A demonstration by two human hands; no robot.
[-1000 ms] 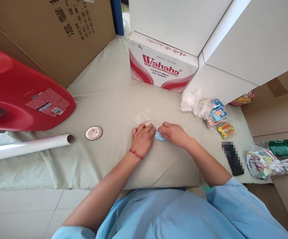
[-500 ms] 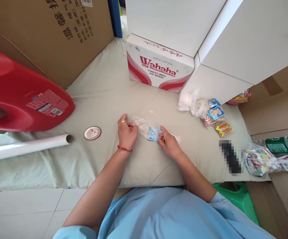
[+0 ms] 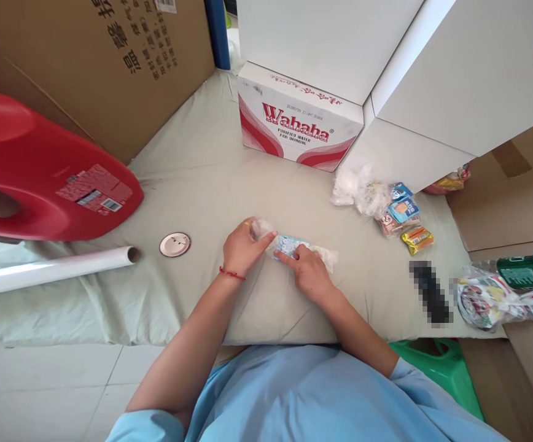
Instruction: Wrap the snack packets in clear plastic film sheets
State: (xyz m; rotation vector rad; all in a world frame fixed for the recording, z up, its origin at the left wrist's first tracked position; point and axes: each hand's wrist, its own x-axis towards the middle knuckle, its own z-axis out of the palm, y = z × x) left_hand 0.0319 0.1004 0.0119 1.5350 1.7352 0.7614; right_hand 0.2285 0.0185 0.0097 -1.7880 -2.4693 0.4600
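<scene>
A small light-blue packet [image 3: 289,245] lies in or under a crumpled clear plastic bag [image 3: 325,255] on the cloth-covered surface. My left hand [image 3: 243,247], with a ring and a red cord bracelet at the wrist, is closed on the left end of the bag, bunched between thumb and fingers. My right hand [image 3: 310,271] is at the packet's lower right edge, fingers bent and gripping it, the index finger lying along the packet. The right fingertips partly cover the packet, and how the bag wraps it is not clear.
To the left are a round badge [image 3: 175,244], a white tube [image 3: 54,270] and a red jug [image 3: 54,178]. A Wahaba carton [image 3: 298,126] stands behind. At right are wrapped snacks [image 3: 403,210], a pixelated dark object [image 3: 430,293] and a bottle [image 3: 522,272].
My left hand has turned and its thumb now reaches right over the bunched bag. My right hand has shifted slightly, its index finger now stretched across the packet. The bag is gathered tighter.
</scene>
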